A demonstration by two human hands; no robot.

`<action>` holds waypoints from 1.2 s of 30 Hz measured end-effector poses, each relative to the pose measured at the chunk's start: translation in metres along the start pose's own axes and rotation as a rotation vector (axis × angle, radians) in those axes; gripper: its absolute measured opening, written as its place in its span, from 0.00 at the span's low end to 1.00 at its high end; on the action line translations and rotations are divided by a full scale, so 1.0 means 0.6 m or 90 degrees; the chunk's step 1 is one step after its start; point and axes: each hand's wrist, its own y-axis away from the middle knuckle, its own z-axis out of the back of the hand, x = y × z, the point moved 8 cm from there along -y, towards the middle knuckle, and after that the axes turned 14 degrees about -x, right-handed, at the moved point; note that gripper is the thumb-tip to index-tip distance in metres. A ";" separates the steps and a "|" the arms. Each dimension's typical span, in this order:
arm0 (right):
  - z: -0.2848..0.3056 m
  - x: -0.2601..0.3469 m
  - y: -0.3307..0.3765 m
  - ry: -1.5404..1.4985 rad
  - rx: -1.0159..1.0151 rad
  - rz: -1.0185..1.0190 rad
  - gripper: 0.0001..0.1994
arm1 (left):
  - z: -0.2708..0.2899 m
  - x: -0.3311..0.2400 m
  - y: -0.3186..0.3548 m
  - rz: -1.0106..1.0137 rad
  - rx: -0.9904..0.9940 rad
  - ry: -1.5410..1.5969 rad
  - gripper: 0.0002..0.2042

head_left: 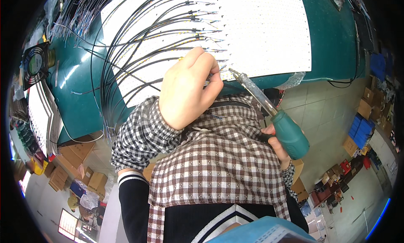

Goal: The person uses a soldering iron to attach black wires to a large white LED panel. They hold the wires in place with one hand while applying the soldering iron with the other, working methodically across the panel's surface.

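Soldering looks to be the step in hand, at the near edge of a teal workbench that fills the upper part of the view. Across the bench lies a large white LED panel sheet dotted with rows of small yellow chips, its near edge running along the bench's near edge. From the sheet's left side a fan of thin black wires sweeps down and off the bench, each one ending at a chip row, with short stripped leads showing at the ends. At the far left edge of the bench stands a small black fan, and white panels lean stacked below it. The left hand, in a checked sleeve, is curled at the sheet's near edge, fingers together and seemingly pinched on a wire end, though the grip itself is hidden behind the knuckles. The right hand is closed around the teal handle of a soldering iron, whose clear barrel angles up and left so the tip sits just beside the left fingertips at the sheet's edge. By my reading, the joint under the left hand is being made; the next move calls for holding the lead steady on its pad, touching the tip briefly, and keeping it off the fingers.
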 end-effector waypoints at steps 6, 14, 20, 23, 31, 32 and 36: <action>0.006 -0.021 0.013 -0.051 -0.015 -0.060 0.30 | -0.002 0.000 0.000 0.001 0.006 0.001 0.04; 0.005 -0.012 0.003 -0.174 -0.039 -0.166 0.33 | -0.002 -0.001 -0.004 0.037 0.038 0.091 0.03; 0.007 -0.015 0.008 -0.211 -0.060 -0.173 0.33 | -0.014 0.000 -0.016 0.005 0.068 -0.025 0.03; 0.006 -0.011 0.006 -0.206 -0.055 -0.163 0.31 | -0.014 0.002 -0.024 0.029 0.071 0.029 0.03; 0.008 -0.017 0.009 -0.146 -0.024 -0.129 0.25 | -0.016 -0.002 -0.034 0.023 0.135 -0.008 0.03; 0.008 -0.018 0.010 -0.130 -0.015 -0.116 0.24 | -0.016 -0.002 -0.034 0.022 0.137 -0.008 0.03; 0.008 -0.020 0.012 -0.109 -0.012 -0.110 0.24 | -0.015 0.000 -0.034 0.032 0.112 0.030 0.03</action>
